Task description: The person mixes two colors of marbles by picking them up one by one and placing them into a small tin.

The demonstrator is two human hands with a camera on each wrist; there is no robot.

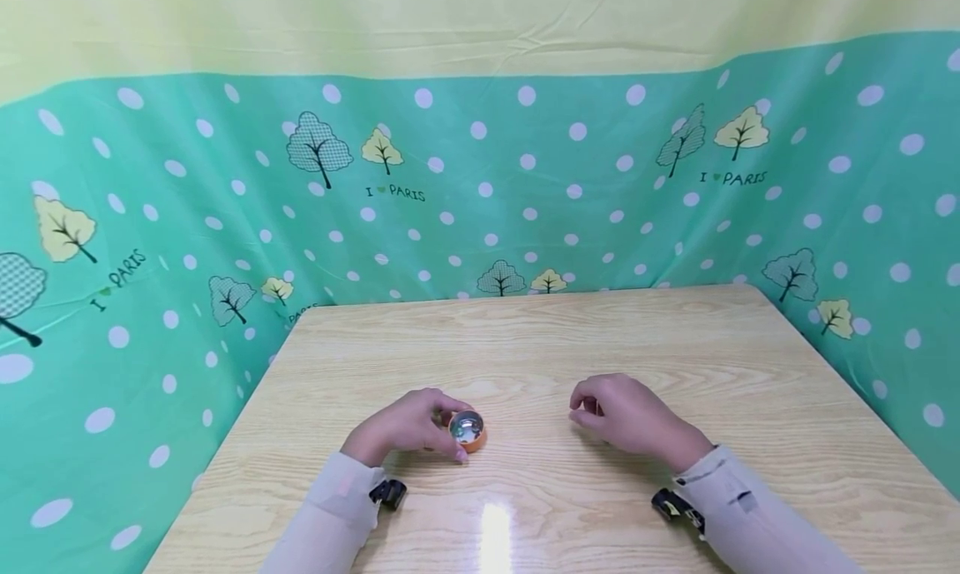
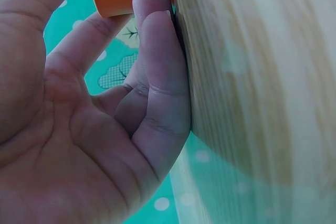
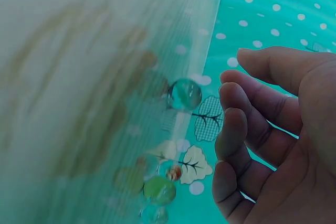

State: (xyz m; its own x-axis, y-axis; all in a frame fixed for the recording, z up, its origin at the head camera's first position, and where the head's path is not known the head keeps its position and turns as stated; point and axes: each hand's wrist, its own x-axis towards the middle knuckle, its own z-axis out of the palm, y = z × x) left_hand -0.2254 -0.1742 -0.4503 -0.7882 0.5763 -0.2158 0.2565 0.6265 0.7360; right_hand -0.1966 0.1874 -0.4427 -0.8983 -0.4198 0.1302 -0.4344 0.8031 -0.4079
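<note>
A small round orange cup (image 1: 479, 442), shiny inside, is at the left-middle of the wooden table. My left hand (image 1: 412, 424) holds it between thumb and fingers. In the left wrist view, the orange side of the cup shows above my fingertips, and my lower fingers lie against the tabletop. To the right, my right hand (image 1: 622, 411) hovers with loosely curled fingers and holds nothing. Several glassy balls lie near its fingertips in the right wrist view, among them a clear ball (image 3: 185, 94), a green ball (image 3: 159, 190) and a small brownish ball (image 3: 172, 171). The head view does not show these balls.
The light wooden table (image 1: 525, 341) reaches back to a green dotted curtain (image 1: 525, 166), which also hangs along both sides. A black wrist device (image 1: 388, 493) sits at the left cuff, and another black device (image 1: 677, 507) at the right cuff.
</note>
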